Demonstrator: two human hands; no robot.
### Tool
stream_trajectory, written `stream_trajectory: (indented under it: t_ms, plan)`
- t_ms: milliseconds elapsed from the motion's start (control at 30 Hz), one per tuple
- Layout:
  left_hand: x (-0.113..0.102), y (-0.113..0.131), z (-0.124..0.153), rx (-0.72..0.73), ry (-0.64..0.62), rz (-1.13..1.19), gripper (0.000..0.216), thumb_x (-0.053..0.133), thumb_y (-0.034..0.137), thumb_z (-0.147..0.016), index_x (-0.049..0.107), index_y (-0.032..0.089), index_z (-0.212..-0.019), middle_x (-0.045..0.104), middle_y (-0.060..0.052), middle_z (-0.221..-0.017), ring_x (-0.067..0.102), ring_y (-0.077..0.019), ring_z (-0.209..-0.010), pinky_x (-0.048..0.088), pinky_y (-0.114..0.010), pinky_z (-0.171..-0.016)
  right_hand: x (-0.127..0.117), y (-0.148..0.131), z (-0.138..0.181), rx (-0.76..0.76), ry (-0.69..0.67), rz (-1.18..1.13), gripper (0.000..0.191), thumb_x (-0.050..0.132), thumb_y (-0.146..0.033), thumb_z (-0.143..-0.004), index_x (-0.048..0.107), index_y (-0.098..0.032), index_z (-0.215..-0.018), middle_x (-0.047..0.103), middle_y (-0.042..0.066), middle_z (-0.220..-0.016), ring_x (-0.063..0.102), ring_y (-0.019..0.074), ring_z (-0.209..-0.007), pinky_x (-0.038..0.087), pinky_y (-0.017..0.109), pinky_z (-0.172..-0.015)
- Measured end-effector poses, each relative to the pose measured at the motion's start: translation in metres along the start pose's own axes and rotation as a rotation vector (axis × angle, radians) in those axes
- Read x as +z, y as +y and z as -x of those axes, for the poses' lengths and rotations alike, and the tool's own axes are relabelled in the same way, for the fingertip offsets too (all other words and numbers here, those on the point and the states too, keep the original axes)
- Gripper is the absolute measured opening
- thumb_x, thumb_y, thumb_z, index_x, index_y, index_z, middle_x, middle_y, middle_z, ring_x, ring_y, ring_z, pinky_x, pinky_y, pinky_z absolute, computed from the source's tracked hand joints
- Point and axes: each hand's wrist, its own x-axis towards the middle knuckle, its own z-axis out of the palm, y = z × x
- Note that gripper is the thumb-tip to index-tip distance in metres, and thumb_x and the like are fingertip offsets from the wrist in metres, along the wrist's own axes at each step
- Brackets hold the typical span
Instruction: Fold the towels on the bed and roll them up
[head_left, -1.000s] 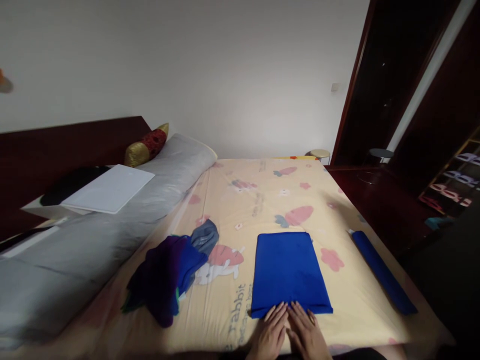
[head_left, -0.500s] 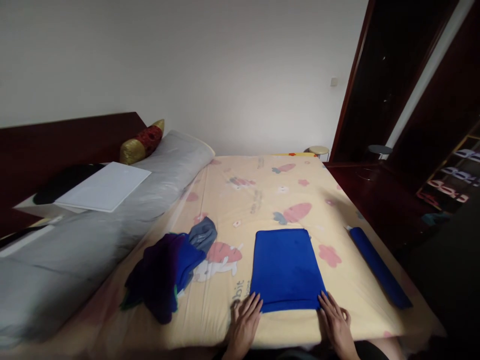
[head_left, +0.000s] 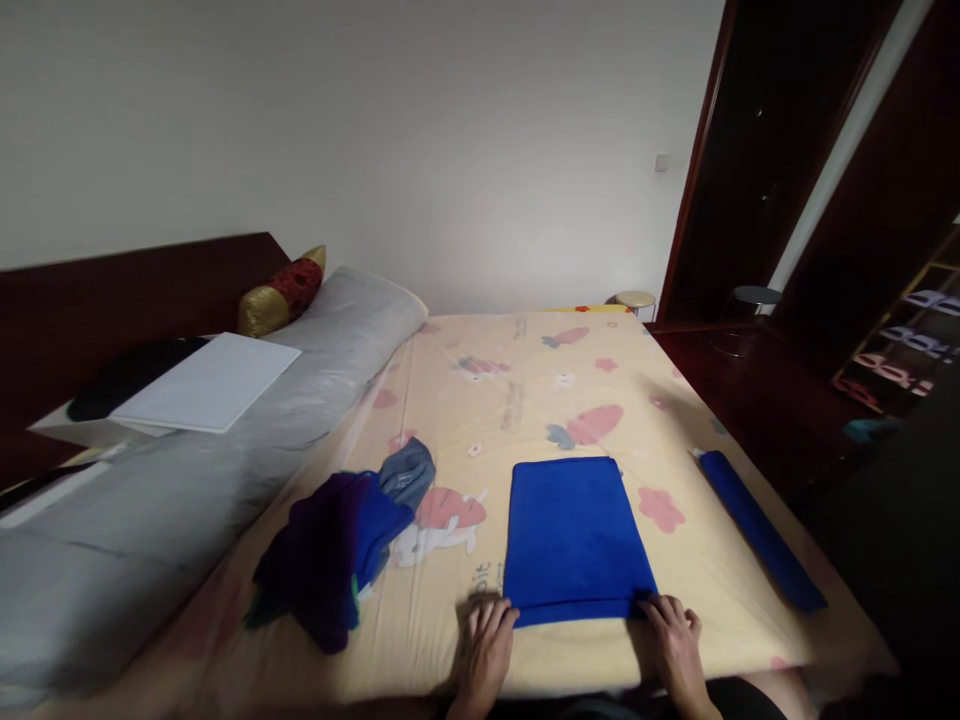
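Note:
A folded blue cloth [head_left: 577, 530] lies flat on the bed, with a narrow fold along its near edge. At that edge's left corner, my left hand [head_left: 489, 640] has its fingers curled in and pinches the fabric. My right hand [head_left: 673, 628] grips the right corner the same way, thumb hidden beneath the fingers. To the left is a crumpled heap of dark purple and blue fabric [head_left: 330, 550] with a grey piece [head_left: 407, 472] at its top. A rolled blue cloth [head_left: 761, 530] lies near the bed's right edge.
The bed sheet [head_left: 480, 420] is cream with carrot and flower prints. Along the left run grey bedding [head_left: 360, 330], a white flat board [head_left: 214, 380] and a red-gold pillow [head_left: 285, 290]. Stools [head_left: 636, 300] and a shoe rack [head_left: 911, 330] stand beyond.
Both hands have gone from lying flat with fingers extended on the cloth's near corners to curled fingers gripping those corners. The blue cloth itself stays in place.

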Motion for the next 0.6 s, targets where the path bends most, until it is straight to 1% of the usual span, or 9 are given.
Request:
stream_trajectory:
  t_ms: [67, 133, 233, 333, 433, 533, 600]
  plan:
    - [-0.001, -0.005, 0.003, 0.085, -0.005, 0.004, 0.037, 0.045, 0.006, -0.081, 0.067, 0.028, -0.101, 0.073, 0.002, -0.101, 0.065, -0.0157, -0.099, 0.044, -0.032, -0.091, 0.001, 0.006, 0.005, -0.033, -0.029, -0.01, 0.049, 0.043, -0.01, -0.078, 0.063, -0.033, -0.117, 0.068, 0.001, -0.116, 0.057, 0.0235, -0.108, 0.034, 0.042, -0.09]
    - [-0.002, -0.011, 0.006, 0.147, -0.013, -0.01, 0.04, 0.046, 0.007, -0.078, 0.065, 0.027, -0.108, 0.073, 0.001, -0.106, 0.064, -0.0166, -0.103, 0.044, -0.032, -0.092, 0.001, 0.01, 0.009, -0.043, -0.038, -0.01, 0.052, 0.046, -0.012, -0.077, 0.059, -0.033, -0.123, 0.067, 0.001, -0.119, 0.056, 0.0239, -0.109, 0.035, 0.041, -0.089]
    - [-0.003, -0.016, 0.009, 0.162, -0.034, -0.013, 0.044, 0.047, 0.007, -0.076, 0.063, 0.027, -0.112, 0.072, 0.001, -0.11, 0.063, -0.017, -0.107, 0.043, -0.032, -0.093, 0.001, 0.013, 0.01, -0.03, -0.031, -0.016, 0.049, 0.05, -0.017, -0.079, 0.058, -0.034, -0.124, 0.066, 0.001, -0.122, 0.056, 0.0251, -0.109, 0.036, 0.042, -0.089]
    - [-0.005, -0.011, 0.003, 0.098, -0.054, 0.04, 0.044, 0.044, 0.004, -0.077, 0.063, 0.027, -0.108, 0.072, 0.001, -0.108, 0.063, -0.0162, -0.106, 0.043, -0.032, -0.093, -0.001, 0.009, 0.003, 0.008, -0.032, -0.036, 0.039, 0.051, -0.022, -0.082, 0.063, -0.035, -0.116, 0.068, 0.002, -0.117, 0.057, 0.0254, -0.107, 0.036, 0.043, -0.088]
    - [-0.008, -0.002, -0.008, -0.026, -0.095, 0.137, 0.039, 0.043, 0.001, -0.074, 0.064, 0.026, -0.096, 0.071, 0.0, -0.098, 0.063, -0.0176, -0.101, 0.043, -0.035, -0.091, -0.009, 0.003, -0.01, 0.03, -0.057, -0.062, 0.031, 0.051, -0.024, -0.083, 0.067, -0.035, -0.108, 0.068, 0.003, -0.112, 0.057, 0.0252, -0.105, 0.037, 0.044, -0.089]
    - [-0.015, 0.002, -0.023, -0.142, -0.195, 0.232, 0.034, 0.042, 0.0, -0.07, 0.063, 0.024, -0.084, 0.069, 0.0, -0.087, 0.062, -0.0186, -0.093, 0.043, -0.036, -0.087, -0.019, 0.002, -0.025, 0.05, -0.101, -0.103, 0.028, 0.05, -0.025, -0.083, 0.069, -0.034, -0.103, 0.067, 0.004, -0.113, 0.057, 0.0255, -0.106, 0.038, 0.045, -0.09]
    - [-0.022, 0.0, -0.032, -0.197, -0.285, 0.302, 0.035, 0.041, 0.0, -0.068, 0.062, 0.023, -0.083, 0.067, -0.001, -0.087, 0.061, -0.0188, -0.094, 0.041, -0.036, -0.088, -0.026, 0.005, -0.033, 0.058, -0.157, -0.156, 0.03, 0.047, -0.026, -0.084, 0.07, -0.033, -0.102, 0.067, 0.004, -0.118, 0.057, 0.0251, -0.107, 0.039, 0.043, -0.09]
